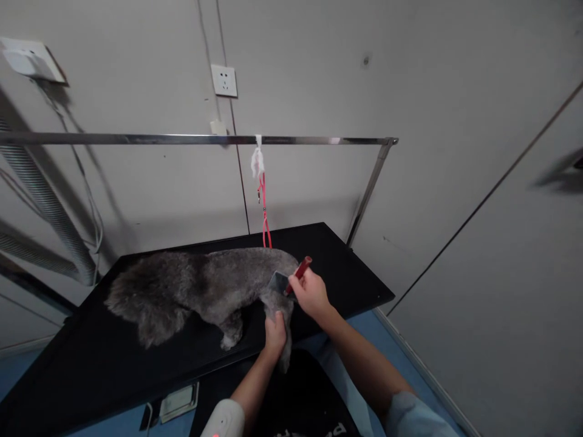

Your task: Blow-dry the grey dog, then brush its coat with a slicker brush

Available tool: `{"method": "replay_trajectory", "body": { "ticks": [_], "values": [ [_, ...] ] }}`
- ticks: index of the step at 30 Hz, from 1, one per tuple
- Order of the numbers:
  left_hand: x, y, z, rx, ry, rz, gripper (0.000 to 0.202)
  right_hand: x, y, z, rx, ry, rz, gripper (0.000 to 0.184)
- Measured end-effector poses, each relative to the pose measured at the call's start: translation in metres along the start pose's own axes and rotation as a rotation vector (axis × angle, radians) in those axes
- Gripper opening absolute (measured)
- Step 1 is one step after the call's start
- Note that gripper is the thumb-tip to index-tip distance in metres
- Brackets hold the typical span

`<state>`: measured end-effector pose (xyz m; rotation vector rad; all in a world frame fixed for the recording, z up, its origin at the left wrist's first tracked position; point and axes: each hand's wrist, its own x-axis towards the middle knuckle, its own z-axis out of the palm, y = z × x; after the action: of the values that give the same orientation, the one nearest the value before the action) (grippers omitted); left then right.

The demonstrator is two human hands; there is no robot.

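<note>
A grey, closely trimmed dog (228, 276) stands on a black grooming table (91, 364), its fluffy head to the left and its rear to the right. My right hand (312, 294) is closed around the red handle of a slicker brush (298, 276). The brush's flat head lies against the dog's hip and upper hind leg. Below it, my left hand (275, 332) grips the near hind leg (286, 346), with the thumb on top and the other fingers mostly hidden. The lower part of that leg hangs by the table's near edge.
A metal bar (182, 139) spans above the table on a post (371, 191) at the right. From it hangs a pink leash loop (265, 212) tied with white cloth (257, 159). A ridged hose (50, 197) and cables run along the left wall.
</note>
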<state>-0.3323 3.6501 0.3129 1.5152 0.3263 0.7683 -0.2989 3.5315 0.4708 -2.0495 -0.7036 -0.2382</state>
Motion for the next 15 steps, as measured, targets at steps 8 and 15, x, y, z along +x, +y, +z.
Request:
{"method": "replay_trajectory", "body": {
  "ticks": [8,15],
  "values": [
    [-0.006,0.000,0.004,0.030,-0.018,0.025,0.060,0.003,-0.016,-0.002,-0.173,0.054,-0.030,0.023],
    [-0.004,0.010,0.005,0.028,0.022,-0.026,0.055,-0.002,-0.015,0.000,-0.253,-0.036,-0.051,0.021]
  ]
}}
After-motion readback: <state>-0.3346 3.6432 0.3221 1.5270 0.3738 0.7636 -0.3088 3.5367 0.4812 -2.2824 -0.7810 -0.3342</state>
